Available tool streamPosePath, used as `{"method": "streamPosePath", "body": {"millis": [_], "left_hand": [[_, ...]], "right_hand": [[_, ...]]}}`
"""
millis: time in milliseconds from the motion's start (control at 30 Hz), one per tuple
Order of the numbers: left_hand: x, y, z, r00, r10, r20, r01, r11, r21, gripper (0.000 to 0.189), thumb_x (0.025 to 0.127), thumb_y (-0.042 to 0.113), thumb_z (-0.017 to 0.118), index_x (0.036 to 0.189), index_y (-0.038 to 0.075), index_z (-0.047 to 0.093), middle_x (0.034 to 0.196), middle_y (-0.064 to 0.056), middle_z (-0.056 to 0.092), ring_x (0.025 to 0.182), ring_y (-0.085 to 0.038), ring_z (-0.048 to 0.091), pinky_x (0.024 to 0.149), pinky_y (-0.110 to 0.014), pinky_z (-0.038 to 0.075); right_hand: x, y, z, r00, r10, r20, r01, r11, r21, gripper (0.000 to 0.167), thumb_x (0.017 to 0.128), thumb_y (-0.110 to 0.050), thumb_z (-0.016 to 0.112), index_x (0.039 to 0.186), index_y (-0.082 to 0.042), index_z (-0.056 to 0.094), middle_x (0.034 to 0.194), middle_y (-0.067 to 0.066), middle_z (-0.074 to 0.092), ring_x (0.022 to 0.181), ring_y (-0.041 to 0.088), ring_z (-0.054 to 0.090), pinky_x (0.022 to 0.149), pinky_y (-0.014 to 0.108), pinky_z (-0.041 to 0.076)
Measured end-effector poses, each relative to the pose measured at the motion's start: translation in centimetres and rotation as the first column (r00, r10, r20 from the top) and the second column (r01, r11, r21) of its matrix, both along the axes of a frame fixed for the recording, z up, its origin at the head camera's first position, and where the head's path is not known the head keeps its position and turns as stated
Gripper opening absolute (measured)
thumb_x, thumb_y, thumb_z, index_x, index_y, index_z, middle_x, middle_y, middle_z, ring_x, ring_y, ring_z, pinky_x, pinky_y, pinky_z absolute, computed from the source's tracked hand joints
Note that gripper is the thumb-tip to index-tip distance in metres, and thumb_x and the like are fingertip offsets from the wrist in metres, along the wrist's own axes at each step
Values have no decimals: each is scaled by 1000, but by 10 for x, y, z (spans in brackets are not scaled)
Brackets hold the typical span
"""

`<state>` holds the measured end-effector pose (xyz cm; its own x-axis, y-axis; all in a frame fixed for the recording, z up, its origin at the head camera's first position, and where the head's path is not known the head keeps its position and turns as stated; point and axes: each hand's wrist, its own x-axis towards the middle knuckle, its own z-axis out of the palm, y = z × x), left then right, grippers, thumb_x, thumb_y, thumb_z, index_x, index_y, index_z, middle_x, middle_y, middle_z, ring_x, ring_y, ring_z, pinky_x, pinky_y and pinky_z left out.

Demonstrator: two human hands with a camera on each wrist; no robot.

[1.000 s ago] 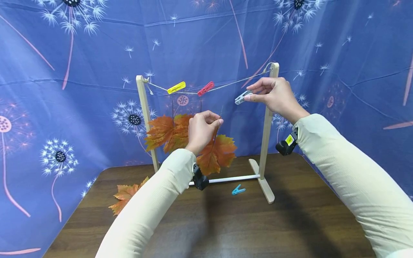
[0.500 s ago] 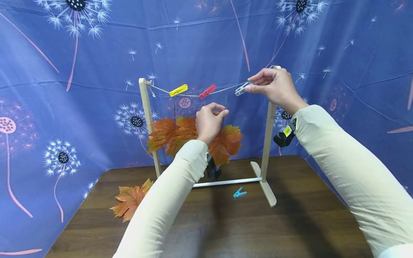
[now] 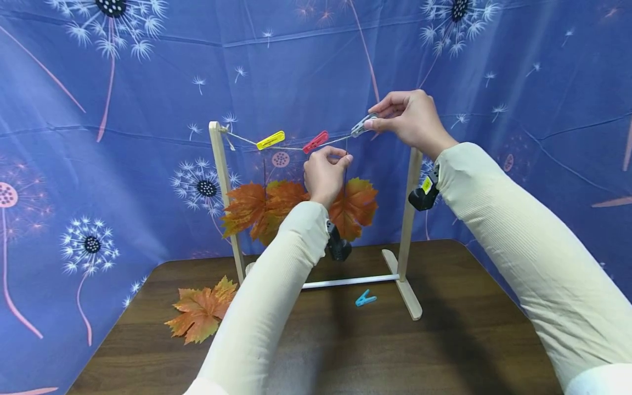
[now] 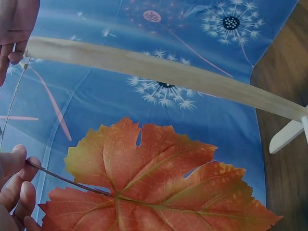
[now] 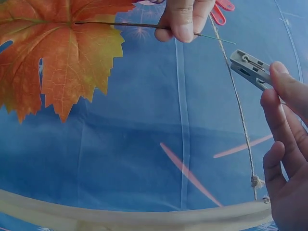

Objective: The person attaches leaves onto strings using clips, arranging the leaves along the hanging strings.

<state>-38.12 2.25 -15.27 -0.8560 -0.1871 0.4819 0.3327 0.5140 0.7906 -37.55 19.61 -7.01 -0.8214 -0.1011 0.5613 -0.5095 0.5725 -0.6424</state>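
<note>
My left hand (image 3: 323,176) pinches the thin stem of an orange artificial maple leaf (image 4: 144,187), which hangs below the fingers. The stem's tip sticks up past the fingertips beside the string (image 5: 239,108). Between thumb and fingers, my right hand (image 3: 418,120) grips a grey clothespin (image 5: 251,68) at the string, just above the stem tip. In the right wrist view its nose is close to the string; whether it bites on it I cannot tell. A yellow clothespin (image 3: 270,140) and a red clothespin (image 3: 316,142) sit on the string, with more orange leaves (image 3: 247,206) hanging below.
The string runs between two wooden posts (image 3: 407,219), joined low down by a white bar (image 3: 350,281). On the brown table (image 3: 395,356) lie a blue clothespin (image 3: 365,298) and another orange leaf (image 3: 202,310). A blue dandelion-print cloth (image 3: 306,66) hangs behind.
My left hand has raised the leaf up and right towards the string. My right hand has brought the grey clothespin up and slightly left, from below the string to the string.
</note>
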Motion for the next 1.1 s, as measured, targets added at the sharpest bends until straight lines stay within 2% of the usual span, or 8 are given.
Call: {"method": "streamPosePath", "body": {"millis": [167,300,467,567,600,733,833,1100], "left_hand": [[-4,1,0,1000,28,8,-28,999,16,17,93,34,76,102,20,78,86,4,77,78,-14,69,75,-35,54],[-6,1,0,999,34,27,-35,999,18,16,93,34,76,102,21,78,86,4,77,76,-14,68,75,-35,54],[-7,3,1,999,21,29,-21,1000,4,15,93,33,76,102,21,78,86,4,76,76,-14,68,73,-36,54],[-8,5,1,999,13,33,-13,1000,-4,15,94,34,75,103,22,78,86,5,76,76,-14,67,72,-36,53],[-9,5,1,999,14,34,-14,1000,-3,15,94,34,75,103,22,78,86,5,76,76,-14,67,71,-36,53],[-10,5,0,999,29,40,-29,1000,2,15,93,35,76,103,23,78,86,6,76,77,-13,67,71,-36,53],[-10,4,0,998,32,44,-32,999,5,16,93,35,76,103,23,78,86,5,76,78,-14,67,72,-37,53],[-12,4,-1,999,24,39,-24,1000,-10,16,93,34,76,103,22,78,87,4,76,78,-14,68,71,-37,53]], "right_hand": [[-2,-1,3,1000,3,30,-3,1000,0,33,86,-25,84,112,-7,76,80,-11,73,71,7,71,71,22,51],[-4,-3,3,999,19,41,-20,999,26,35,86,-26,84,113,-6,76,81,-10,74,70,8,71,76,23,50],[-7,-5,3,998,25,62,-27,999,28,37,85,-27,84,114,-5,75,81,-11,74,68,9,71,89,32,51],[-8,-5,3,996,29,83,-31,999,19,38,85,-25,84,115,-4,75,79,-11,74,65,8,69,108,38,40],[-9,-5,2,996,32,88,-34,999,15,38,85,-25,84,115,-3,74,79,-11,74,64,8,69,110,41,39],[-11,-7,0,994,33,108,-36,999,25,39,86,-26,83,116,-3,73,80,-9,74,66,10,69,107,40,42],[-13,-8,-2,993,31,117,-35,999,27,39,87,-27,82,117,-3,73,81,-8,74,67,12,69,94,38,49],[-13,-8,-4,991,23,135,-26,999,20,45,87,-34,81,121,-5,72,87,-6,75,72,15,70,102,45,45]]}}
